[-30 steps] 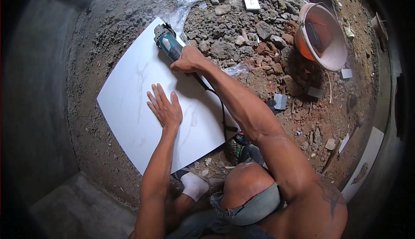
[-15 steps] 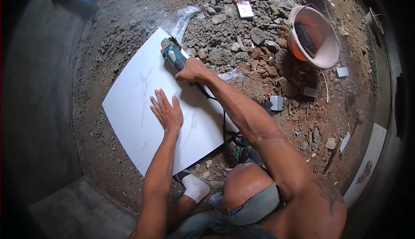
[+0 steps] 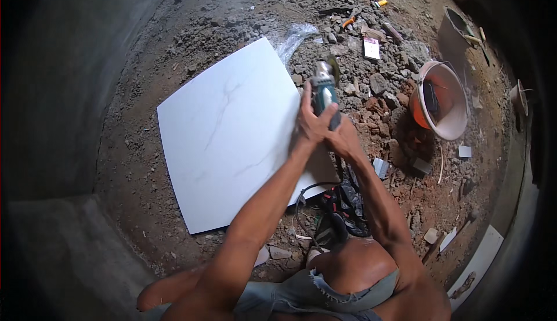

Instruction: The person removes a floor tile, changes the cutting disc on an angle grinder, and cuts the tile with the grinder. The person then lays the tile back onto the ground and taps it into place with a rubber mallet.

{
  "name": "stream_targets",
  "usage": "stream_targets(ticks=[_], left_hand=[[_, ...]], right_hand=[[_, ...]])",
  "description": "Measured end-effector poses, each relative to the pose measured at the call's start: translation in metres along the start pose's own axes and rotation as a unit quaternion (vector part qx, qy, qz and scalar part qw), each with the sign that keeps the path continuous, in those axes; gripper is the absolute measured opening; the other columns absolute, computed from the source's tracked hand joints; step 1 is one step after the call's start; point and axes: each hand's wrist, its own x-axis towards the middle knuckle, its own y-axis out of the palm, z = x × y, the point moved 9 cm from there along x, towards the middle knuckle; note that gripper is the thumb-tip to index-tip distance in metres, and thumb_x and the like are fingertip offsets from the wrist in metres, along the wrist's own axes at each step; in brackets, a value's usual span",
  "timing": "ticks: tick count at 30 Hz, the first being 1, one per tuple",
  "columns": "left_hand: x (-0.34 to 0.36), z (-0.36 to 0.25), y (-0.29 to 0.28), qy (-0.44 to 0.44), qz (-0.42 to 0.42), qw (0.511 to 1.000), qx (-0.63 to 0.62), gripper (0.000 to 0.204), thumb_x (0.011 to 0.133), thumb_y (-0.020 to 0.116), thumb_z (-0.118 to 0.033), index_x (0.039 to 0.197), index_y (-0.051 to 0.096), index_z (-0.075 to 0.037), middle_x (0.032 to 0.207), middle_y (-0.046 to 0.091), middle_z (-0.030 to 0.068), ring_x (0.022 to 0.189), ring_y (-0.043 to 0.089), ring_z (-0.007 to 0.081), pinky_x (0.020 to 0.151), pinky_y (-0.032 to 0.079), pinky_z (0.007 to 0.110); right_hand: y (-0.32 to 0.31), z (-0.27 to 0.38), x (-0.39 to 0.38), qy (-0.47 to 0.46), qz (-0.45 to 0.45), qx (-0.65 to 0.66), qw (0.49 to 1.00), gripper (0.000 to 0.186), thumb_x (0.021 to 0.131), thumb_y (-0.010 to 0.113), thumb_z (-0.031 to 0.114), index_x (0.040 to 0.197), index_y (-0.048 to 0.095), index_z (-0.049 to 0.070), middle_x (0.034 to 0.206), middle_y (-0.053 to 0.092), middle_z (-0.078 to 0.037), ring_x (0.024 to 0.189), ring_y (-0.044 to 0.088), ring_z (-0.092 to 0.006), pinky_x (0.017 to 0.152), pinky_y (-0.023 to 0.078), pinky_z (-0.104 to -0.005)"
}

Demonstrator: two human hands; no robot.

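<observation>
A teal angle grinder (image 3: pixel 326 92) is held upright in the picture near the right edge of a large white, grey-veined tile (image 3: pixel 220 141) on the ground, its disc turned to the right. My left hand (image 3: pixel 313 121) is closed on the grinder's body from the left, fingers along its side. My right hand (image 3: pixel 343 138) grips its rear part, partly hidden behind the left. A black cord (image 3: pixel 307 188) runs down past the tile's lower right edge.
Rubble (image 3: pixel 383 106) and dirt surround the tile. An orange bucket (image 3: pixel 458 112) stands at the right, another container (image 3: pixel 447 31) beyond it. Orange-handled pliers (image 3: pixel 348 22) and crumpled plastic (image 3: pixel 296 39) lie farther back. A concrete wall (image 3: pixel 52 89) runs along the left.
The grinder has moved rightward, toward the tile's edge, and tilted more upright. My left hand has left the tile's face and now grips the grinder with my right hand. The view has shifted.
</observation>
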Motion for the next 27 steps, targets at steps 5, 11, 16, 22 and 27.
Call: stream_targets(ticks=[5, 11, 16, 22, 27], left_hand=[[-0.048, -0.003, 0.066, -0.023, 0.005, 0.998, -0.059, 0.076, 0.096, 0.068, -0.023, 0.148, 0.029, 0.016, 0.114, 0.067, 0.0208, 0.101, 0.066, 0.0171, 0.085, 0.053, 0.028], [-0.119, -0.015, 0.077, -0.058, 0.152, 0.982, 0.095, 0.054, 0.095, 0.066, -0.027, 0.136, 0.054, 0.006, 0.122, 0.066, 0.0264, 0.11, 0.068, 0.028, 0.093, 0.052, 0.037], [-0.157, -0.061, 0.0, 0.077, 0.342, 0.91, 0.22, 0.036, 0.089, 0.069, -0.018, 0.12, 0.064, -0.001, 0.111, 0.068, 0.0197, 0.103, 0.066, 0.0366, 0.092, 0.053, 0.041], [-0.176, -0.101, -0.198, -0.036, 0.476, 0.762, 0.438, 0.035, 0.089, 0.068, -0.024, 0.118, 0.067, -0.005, 0.114, 0.068, 0.0173, 0.108, 0.065, 0.0346, 0.094, 0.051, 0.045], [-0.191, -0.094, -0.382, -0.269, 0.177, 0.812, 0.486, 0.04, 0.086, 0.073, -0.025, 0.118, 0.066, 0.0, 0.119, 0.067, 0.0191, 0.113, 0.063, 0.0337, 0.098, 0.049, 0.042]], right_hand=[[-0.053, -0.032, -0.04, 0.044, -0.058, -0.05, 0.996, 0.051, 0.079, 0.074, 0.044, 0.104, 0.066, 0.0, 0.086, 0.071, -0.018, 0.078, 0.07, -0.0319, 0.07, 0.054, -0.0419], [-0.115, -0.035, -0.052, 0.066, -0.146, -0.306, 0.939, 0.06, 0.079, 0.079, 0.04, 0.109, 0.05, -0.003, 0.096, 0.068, -0.026, 0.093, 0.068, -0.0433, 0.075, 0.053, -0.0482], [-0.129, -0.02, -0.033, -0.002, -0.203, -0.5, 0.842, 0.069, 0.078, 0.082, 0.039, 0.122, 0.047, 0.0, 0.105, 0.059, -0.017, 0.101, 0.062, -0.0376, 0.079, 0.053, -0.0503], [-0.13, -0.019, -0.025, 0.033, -0.146, -0.525, 0.838, 0.075, 0.079, 0.081, 0.037, 0.133, 0.043, 0.002, 0.122, 0.053, -0.016, 0.109, 0.056, -0.0365, 0.08, 0.052, -0.0499], [-0.11, 0.026, -0.042, -0.086, -0.186, -0.521, 0.829, 0.064, 0.082, 0.077, 0.032, 0.131, 0.048, 0.002, 0.119, 0.054, -0.02, 0.105, 0.056, -0.0382, 0.077, 0.051, -0.0513]])
